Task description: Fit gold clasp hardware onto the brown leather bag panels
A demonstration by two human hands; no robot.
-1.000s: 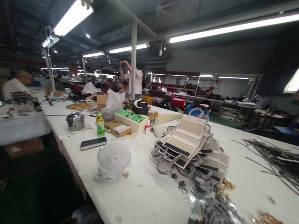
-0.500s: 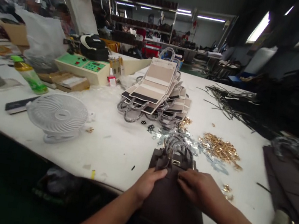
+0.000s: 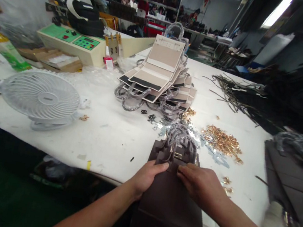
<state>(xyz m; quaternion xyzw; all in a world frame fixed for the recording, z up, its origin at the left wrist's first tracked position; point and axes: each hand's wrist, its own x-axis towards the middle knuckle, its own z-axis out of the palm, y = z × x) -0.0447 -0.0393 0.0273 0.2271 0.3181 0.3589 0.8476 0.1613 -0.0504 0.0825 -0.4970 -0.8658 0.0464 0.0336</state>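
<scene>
A dark brown bag [image 3: 170,207] lies at the table's front edge, its plastic-wrapped handles [image 3: 179,136] pointing away from me. My left hand [image 3: 148,175] grips the bag's left side, thumb on top near the handle base. On the upper front, my right hand [image 3: 199,182] has its fingers pressed together at the flap; whether a small part is between them is hidden. Gold metal pieces [image 3: 223,140] are heaped beyond my right hand. Silver plates [image 3: 202,140] lie scattered just past the handles.
A stack of beige panels with wrapped handles [image 3: 159,70] stands mid-table. At left are a white fan [image 3: 41,98], a green-topped bottle [image 3: 5,46] and a control box [image 3: 74,43]. Dark bag pieces [image 3: 290,173] and black strips [image 3: 228,92] lie at right.
The view has tipped down and shifted, so the table items appear higher and the fan larger. Both hands remain on the bag, with the right fingers still at the flap.
</scene>
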